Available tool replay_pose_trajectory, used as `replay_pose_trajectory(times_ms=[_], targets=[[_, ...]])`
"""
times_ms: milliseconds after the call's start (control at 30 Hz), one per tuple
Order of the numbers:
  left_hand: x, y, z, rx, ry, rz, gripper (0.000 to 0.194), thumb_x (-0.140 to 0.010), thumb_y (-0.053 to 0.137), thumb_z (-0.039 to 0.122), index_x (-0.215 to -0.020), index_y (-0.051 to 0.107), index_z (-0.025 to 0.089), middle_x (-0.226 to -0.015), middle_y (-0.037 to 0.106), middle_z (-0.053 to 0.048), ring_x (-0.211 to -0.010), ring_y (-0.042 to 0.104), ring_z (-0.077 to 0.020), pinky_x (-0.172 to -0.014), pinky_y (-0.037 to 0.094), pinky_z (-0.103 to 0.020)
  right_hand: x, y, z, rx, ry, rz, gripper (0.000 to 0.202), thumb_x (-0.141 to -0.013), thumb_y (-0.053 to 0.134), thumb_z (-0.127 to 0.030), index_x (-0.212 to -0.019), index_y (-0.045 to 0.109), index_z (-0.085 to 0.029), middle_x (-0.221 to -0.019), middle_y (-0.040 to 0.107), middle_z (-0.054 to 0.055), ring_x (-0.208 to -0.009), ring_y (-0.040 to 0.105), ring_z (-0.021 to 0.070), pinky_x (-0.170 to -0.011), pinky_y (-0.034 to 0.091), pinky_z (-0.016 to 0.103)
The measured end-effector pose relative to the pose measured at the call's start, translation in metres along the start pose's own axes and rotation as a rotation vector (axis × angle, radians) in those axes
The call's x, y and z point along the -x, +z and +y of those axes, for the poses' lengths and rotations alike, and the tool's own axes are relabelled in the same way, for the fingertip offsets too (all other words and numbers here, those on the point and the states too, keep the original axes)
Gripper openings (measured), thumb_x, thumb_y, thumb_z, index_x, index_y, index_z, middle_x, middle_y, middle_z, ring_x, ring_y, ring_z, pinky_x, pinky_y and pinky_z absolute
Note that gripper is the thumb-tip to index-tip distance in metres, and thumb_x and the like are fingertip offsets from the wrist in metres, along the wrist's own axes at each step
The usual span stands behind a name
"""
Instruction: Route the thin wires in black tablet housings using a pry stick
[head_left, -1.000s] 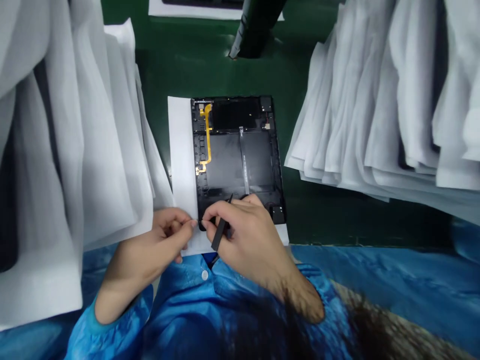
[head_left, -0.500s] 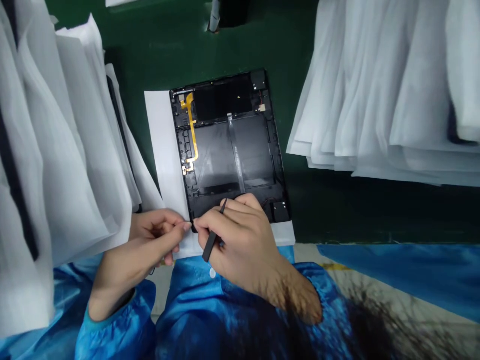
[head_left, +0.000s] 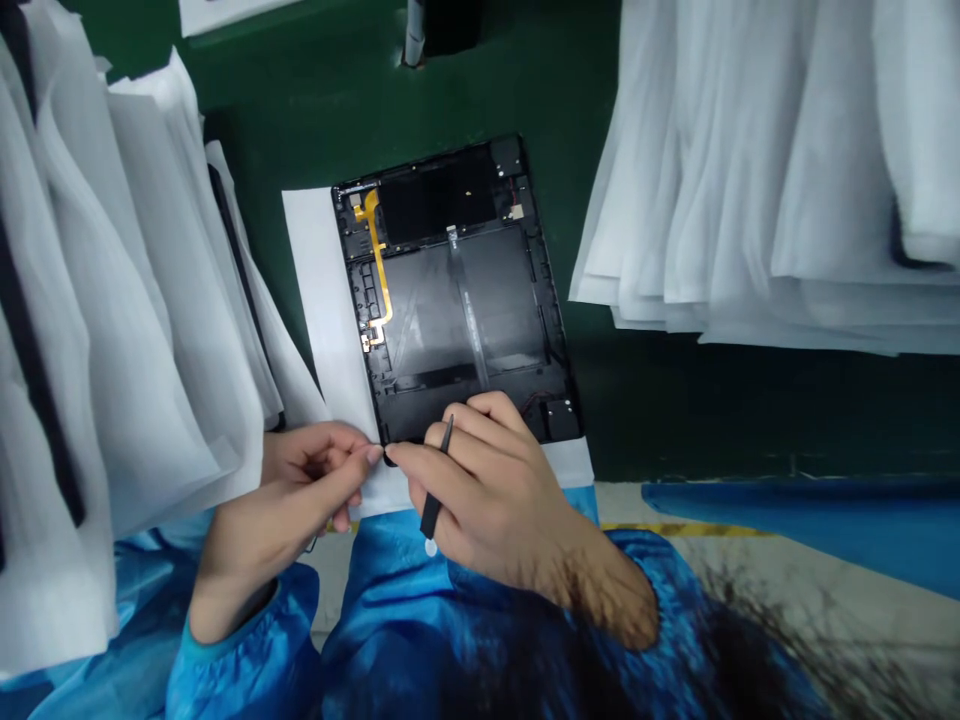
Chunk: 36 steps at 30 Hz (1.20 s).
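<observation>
Your left hand [head_left: 319,480] is nearly closed, thumb and forefinger pinched together at the near-left corner of the opened tablet housing [head_left: 465,300]; you cannot tell whether anything sits between them. Your right hand [head_left: 502,490] is curled around a dark pointed tool [head_left: 432,505], its thumb and forefinger tips at that same corner. The housing lies slightly turned on a white sheet [head_left: 326,280] on the green bench [head_left: 600,420], between two rows of white sleeves [head_left: 720,200].
</observation>
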<state>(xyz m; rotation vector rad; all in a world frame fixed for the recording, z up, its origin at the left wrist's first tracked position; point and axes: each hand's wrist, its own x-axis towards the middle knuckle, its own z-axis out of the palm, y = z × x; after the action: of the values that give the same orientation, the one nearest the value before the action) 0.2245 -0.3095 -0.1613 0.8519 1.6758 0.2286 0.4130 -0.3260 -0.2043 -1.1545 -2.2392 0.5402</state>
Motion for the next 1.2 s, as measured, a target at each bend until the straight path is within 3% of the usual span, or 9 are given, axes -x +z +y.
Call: replay_pose_trajectory(times_ms=[300,400,533,633,800,900,1000,1133,1200], targets=[[0.001,-0.001,-0.005,0.013,0.021,0.004,0.032,-0.067,0.080,0.049,-0.076,0.070,0.020,-0.050,0.057,0.007,-0.039,0.049,-0.0072,-0.038,0.036,-0.016,0.000,0.002,0.000,-0.038,-0.004,0.019,0.018,-0.088,0.054,-0.007,-0.091,0.069,-0.017,-0.066,0.057,0.000,-0.070,0.049,0.0169,-0.075,0.039,0.037],[0.001,-0.001,-0.004,0.020,0.029,0.002,0.033,-0.067,0.080,0.050,-0.074,0.070,0.019,-0.048,0.055,0.007,-0.038,0.048,-0.0067,-0.038,0.036,-0.016,0.000,-0.003,-0.001,-0.078,-0.009,0.033,0.014,-0.095,0.054,-0.016,-0.099,0.067,-0.016,-0.070,0.059,0.002,-0.071,0.050,0.0179,-0.074,0.040,0.037],[0.000,0.000,-0.003,-0.009,0.031,0.001,0.034,-0.068,0.079,0.050,-0.074,0.070,0.018,-0.049,0.057,0.006,-0.039,0.049,-0.0073,-0.038,0.036,-0.016,0.005,-0.010,-0.002,-0.230,0.071,0.127,0.044,-0.107,0.028,-0.041,-0.113,0.060,-0.012,-0.072,0.056,0.003,-0.070,0.047,0.0187,-0.069,0.040,0.037],[-0.002,0.000,-0.004,-0.014,0.050,0.020,0.036,-0.068,0.076,0.053,-0.073,0.070,0.018,-0.048,0.057,0.006,-0.037,0.050,-0.0078,-0.037,0.036,-0.016,0.011,-0.009,-0.002,-0.279,0.083,0.188,0.060,-0.107,0.013,-0.046,-0.115,0.062,-0.012,-0.073,0.052,0.003,-0.068,0.046,0.0186,-0.066,0.035,0.037],[-0.002,0.000,-0.008,-0.026,0.094,0.047,0.036,-0.068,0.075,0.055,-0.071,0.071,0.020,-0.045,0.057,0.005,-0.036,0.051,-0.0086,-0.036,0.037,-0.016,0.016,-0.003,-0.004,-0.291,0.042,0.206,0.026,-0.101,0.037,-0.018,-0.105,0.062,-0.010,-0.067,0.048,-0.001,-0.063,0.043,0.0157,-0.066,0.038,0.037],[-0.002,0.000,-0.009,-0.056,0.119,0.062,0.035,-0.070,0.074,0.056,-0.071,0.071,0.021,-0.045,0.057,0.006,-0.035,0.051,-0.0084,-0.036,0.036,-0.015,0.019,-0.001,-0.007,-0.294,0.041,0.163,0.010,-0.100,0.052,-0.020,-0.100,0.059,-0.013,-0.070,0.058,-0.001,-0.065,0.049,0.0138,-0.077,0.046,0.037],[-0.004,-0.001,-0.011,-0.076,0.147,0.067,0.035,-0.071,0.074,0.056,-0.072,0.071,0.021,-0.045,0.057,0.006,-0.034,0.051,-0.0081,-0.035,0.036,-0.015,0.021,0.001,-0.009,-0.293,0.038,0.157,0.018,-0.100,0.059,-0.032,-0.098,0.059,-0.014,-0.077,0.067,0.001,-0.071,0.055,0.0142,-0.085,0.048,0.039],[-0.004,-0.002,-0.011,-0.116,0.145,0.045,0.036,-0.072,0.073,0.057,-0.074,0.072,0.021,-0.046,0.057,0.005,-0.036,0.053,-0.0090,-0.036,0.038,-0.015,0.021,0.007,-0.011,-0.297,0.105,0.216,0.002,-0.097,0.060,-0.016,-0.098,0.059,-0.014,-0.074,0.065,0.000,-0.069,0.054,0.0127,-0.083,0.048,0.037],[-0.004,-0.002,-0.010,-0.126,0.135,0.055,0.036,-0.072,0.073,0.057,-0.072,0.072,0.021,-0.046,0.057,0.005,-0.035,0.053,-0.0092,-0.034,0.037,-0.015,0.021,0.012,-0.012,-0.301,0.120,0.237,0.007,-0.094,0.061,-0.010,-0.098,0.058,-0.015,-0.075,0.065,-0.001,-0.068,0.053,0.0122,-0.081,0.047,0.038]])
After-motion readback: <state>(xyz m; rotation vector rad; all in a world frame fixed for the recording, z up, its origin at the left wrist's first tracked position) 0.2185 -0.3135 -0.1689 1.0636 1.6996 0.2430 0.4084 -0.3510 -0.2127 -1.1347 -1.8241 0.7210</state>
